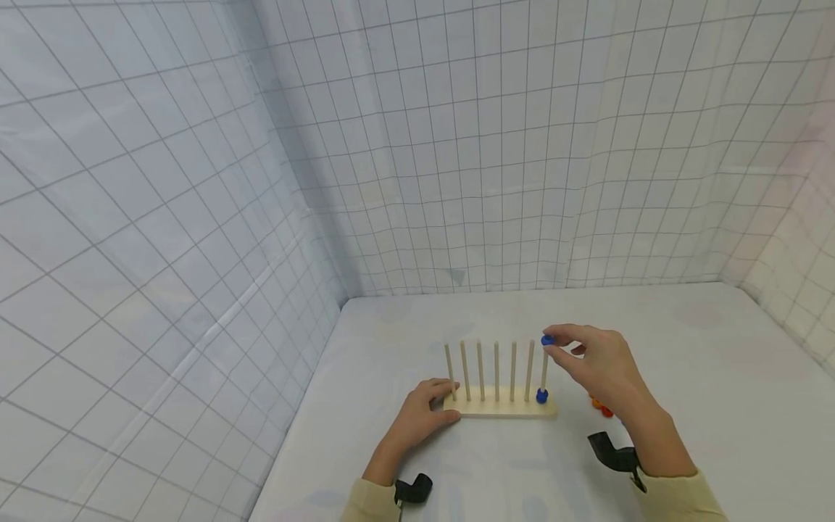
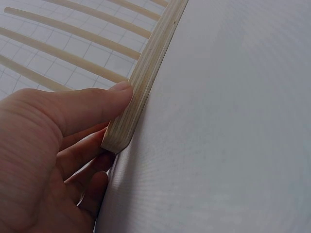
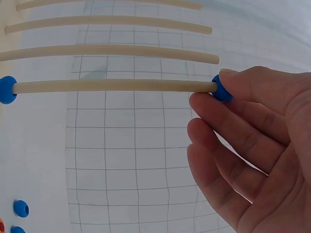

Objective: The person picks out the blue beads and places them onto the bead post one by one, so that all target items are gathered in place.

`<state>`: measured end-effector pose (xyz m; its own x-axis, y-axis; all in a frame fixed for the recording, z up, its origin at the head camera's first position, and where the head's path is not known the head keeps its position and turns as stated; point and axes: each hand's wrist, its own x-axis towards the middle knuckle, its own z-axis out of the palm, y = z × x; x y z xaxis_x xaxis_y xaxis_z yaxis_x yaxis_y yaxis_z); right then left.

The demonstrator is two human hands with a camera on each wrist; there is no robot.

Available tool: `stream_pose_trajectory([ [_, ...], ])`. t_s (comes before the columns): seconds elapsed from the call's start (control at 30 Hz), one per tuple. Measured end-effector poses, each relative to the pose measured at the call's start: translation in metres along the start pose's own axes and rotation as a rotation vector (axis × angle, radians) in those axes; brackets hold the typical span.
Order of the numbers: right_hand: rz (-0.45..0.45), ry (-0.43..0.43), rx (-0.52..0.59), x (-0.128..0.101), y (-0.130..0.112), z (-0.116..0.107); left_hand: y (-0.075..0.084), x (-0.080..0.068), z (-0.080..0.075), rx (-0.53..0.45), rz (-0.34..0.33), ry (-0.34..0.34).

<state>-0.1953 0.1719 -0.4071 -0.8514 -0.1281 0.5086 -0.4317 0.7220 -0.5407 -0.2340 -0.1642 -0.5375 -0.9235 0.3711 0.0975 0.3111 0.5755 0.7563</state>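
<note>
blue bead (image 3: 221, 91) pinched by right hand (image 1: 603, 362) at peg tip | left hand (image 1: 420, 417) grips wooden base (image 1: 499, 409)

I saw a white table (image 1: 685, 362) set into a corner of grid-lined walls. A pale wooden peg rack (image 1: 499, 407) stood directly on it near the front edge, its seven dowels upright. Just right of the rack, a few loose beads lay on the surface: orange ones (image 1: 600, 406) and blue ones (image 3: 20, 208).
</note>
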Motion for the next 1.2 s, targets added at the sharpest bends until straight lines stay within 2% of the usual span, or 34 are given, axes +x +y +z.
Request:
stream_pose_trajectory([
  [0.23, 0.008, -0.014, 0.0, -0.002, 0.003, 0.003, 0.0, 0.001, 0.0, 0.003, 0.007, 0.004],
  [0.8, 0.09, -0.042, -0.005, -0.008, 0.003, 0.008, 0.0, 0.0, 0.0, -0.012, 0.017, 0.008],
  [1.2, 0.076, -0.036, -0.022, -0.01, 0.004, 0.012, 0.001, -0.002, 0.001, -0.003, 0.025, 0.017],
])
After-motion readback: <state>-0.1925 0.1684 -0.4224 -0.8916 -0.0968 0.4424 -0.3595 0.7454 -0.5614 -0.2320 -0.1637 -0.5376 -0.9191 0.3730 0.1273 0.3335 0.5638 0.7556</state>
